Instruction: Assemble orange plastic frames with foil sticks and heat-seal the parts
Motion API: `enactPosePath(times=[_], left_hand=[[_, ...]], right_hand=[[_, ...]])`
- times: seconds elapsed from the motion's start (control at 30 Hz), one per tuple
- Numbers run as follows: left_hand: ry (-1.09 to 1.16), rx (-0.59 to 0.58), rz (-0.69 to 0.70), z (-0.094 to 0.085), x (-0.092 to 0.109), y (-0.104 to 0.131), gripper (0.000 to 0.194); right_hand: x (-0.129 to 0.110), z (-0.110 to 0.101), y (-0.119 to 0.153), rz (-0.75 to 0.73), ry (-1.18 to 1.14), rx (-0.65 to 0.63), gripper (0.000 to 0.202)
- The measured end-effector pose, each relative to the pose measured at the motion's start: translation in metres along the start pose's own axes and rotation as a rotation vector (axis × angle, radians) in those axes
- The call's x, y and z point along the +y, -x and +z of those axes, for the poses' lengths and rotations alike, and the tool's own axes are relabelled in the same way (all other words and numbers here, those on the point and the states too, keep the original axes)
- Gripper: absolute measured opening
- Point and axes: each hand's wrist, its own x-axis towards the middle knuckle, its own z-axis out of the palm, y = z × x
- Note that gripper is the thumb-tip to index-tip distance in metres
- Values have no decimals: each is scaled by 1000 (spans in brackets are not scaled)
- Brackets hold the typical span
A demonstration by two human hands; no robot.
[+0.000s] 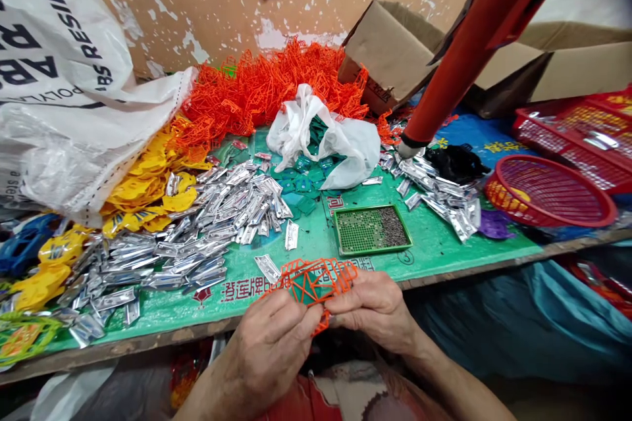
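Observation:
Both hands grip an orange plastic lattice frame (318, 276) just over the table's front edge. My left hand (276, 335) pinches its left end between thumb and fingers. The right end is held by my right hand (378, 306), thumb and forefinger closed on it. Dark green shows through the bars; whether it is a part in the frame or the table cover I cannot tell. Beyond the hands lies a green tray (372, 230) with small metal pieces, mostly at its right side. A silver plate (268, 268) rests just past the left hand.
Silver plates (237, 210) and yellow plastic parts (143, 177) are heaped at left, near a white sack (64, 79). Orange frames (276, 85) are piled behind a white plastic bag (353, 145). A slanting red pole (474, 46), cardboard boxes (395, 46) and a red basket (548, 191) stand right.

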Motion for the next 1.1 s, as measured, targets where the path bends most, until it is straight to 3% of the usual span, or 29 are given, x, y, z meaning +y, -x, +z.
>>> enactPosePath(times=[0.23, 0.4, 0.53, 0.73, 0.9, 1.1], left_hand=[[101, -41, -30, 2, 0, -7, 31], [146, -66, -35, 4, 1, -5, 33], [120, -87, -13, 1, 1, -5, 29], [29, -148, 18, -2, 3, -5, 30], [26, -183, 39, -1, 1, -2, 30], [44, -140, 61, -1, -1, -6, 30]], right_hand=[[-2, -3, -1, 35, 28, 12, 12], [-5, -4, 2, -6, 29, 0, 19], [-8, -4, 3, -50, 79, -8, 22], [-11, -6, 6, -47, 157, -30, 8], [-10, -5, 5, -72, 144, -32, 7], [-4, -2, 7, -87, 104, -3, 3]])
